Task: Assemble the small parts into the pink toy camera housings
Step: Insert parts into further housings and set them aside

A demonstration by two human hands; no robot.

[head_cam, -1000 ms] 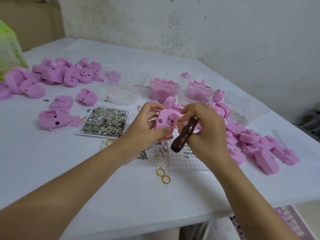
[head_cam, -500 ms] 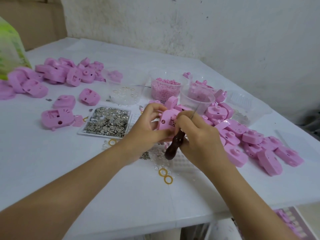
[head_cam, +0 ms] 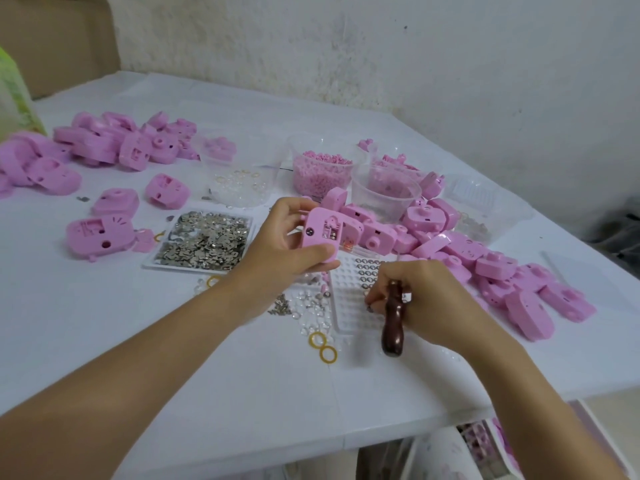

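Your white-covered table (head_cam: 104, 341) runs back to a rough, stained white wall (head_cam: 415, 64) on the far side. At the far left edge a green plastic bag (head_cam: 14, 95) shows in part, with a brown cardboard panel (head_cam: 59, 36) behind it. Beyond the table's right edge sits a dark, blurred bundle (head_cam: 620, 230). Below the near right corner you see printed cartons (head_cam: 485, 445).

The right hand (head_cam: 426, 299) hides the working end of the brown-handled tool (head_cam: 393, 323), and what it touches on the white tray (head_cam: 348, 308) cannot be told. The left hand (head_cam: 287, 244) covers the near side of the pink housing (head_cam: 322, 233). The left edge cuts off a green bag (head_cam: 12, 95).
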